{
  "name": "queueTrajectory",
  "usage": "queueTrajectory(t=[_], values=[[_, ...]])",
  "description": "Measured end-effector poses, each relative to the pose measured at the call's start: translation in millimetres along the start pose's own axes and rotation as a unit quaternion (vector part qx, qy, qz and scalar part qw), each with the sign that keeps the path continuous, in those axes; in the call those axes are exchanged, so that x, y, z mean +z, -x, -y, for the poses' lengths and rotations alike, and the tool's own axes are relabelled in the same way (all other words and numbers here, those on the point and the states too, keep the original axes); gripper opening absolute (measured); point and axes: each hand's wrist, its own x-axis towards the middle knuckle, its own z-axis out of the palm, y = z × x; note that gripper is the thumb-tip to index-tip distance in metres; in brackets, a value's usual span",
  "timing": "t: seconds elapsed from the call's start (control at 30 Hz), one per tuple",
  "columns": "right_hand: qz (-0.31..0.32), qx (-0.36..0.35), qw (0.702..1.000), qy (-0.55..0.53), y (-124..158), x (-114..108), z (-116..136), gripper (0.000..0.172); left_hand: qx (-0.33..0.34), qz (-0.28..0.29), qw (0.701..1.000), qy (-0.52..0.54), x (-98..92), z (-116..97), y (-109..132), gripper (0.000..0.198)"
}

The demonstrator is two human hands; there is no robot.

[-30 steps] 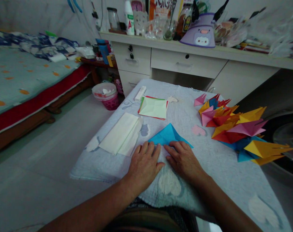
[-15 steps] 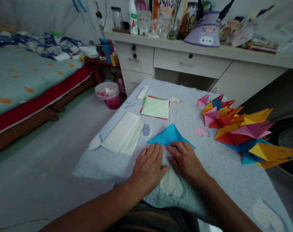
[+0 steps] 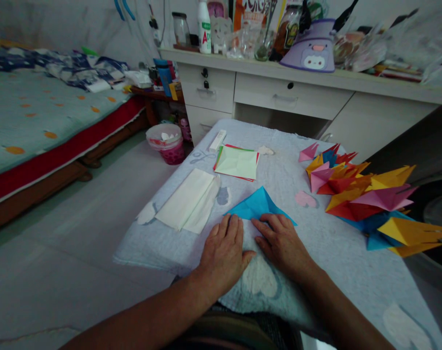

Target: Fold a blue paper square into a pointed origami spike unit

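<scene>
Two hands, palms down, fingers touching folded blue paper

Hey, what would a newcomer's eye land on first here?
Probably the colourful folded paper figures crowding the right side of the table. Next, the bright blue folded paper near the middle, with the left hand and right hand touching its near edge. A purple visor tops the counter behind.

Purple visor, white bottle and lidded jar on a white desk, pink bucket near a bed
</scene>
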Motion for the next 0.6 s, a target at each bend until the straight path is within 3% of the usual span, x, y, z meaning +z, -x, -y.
queueTrajectory(t=[0.2, 0.6], values=[[0.022, 0.006, 1.0, 0.01, -0.9, -1.3, 0.7, 0.04, -0.016, 0.025, 1.0, -0.007, -10.8, -0.4, -2.8, 0.074], [0.044, 0.022, 0.998, 0.032, -6.2, -7.9, 9.9, 0.047, 0.002, 0.021, 1.0, 0.002, -19.2, 4.5, -13.4, 0.063]])
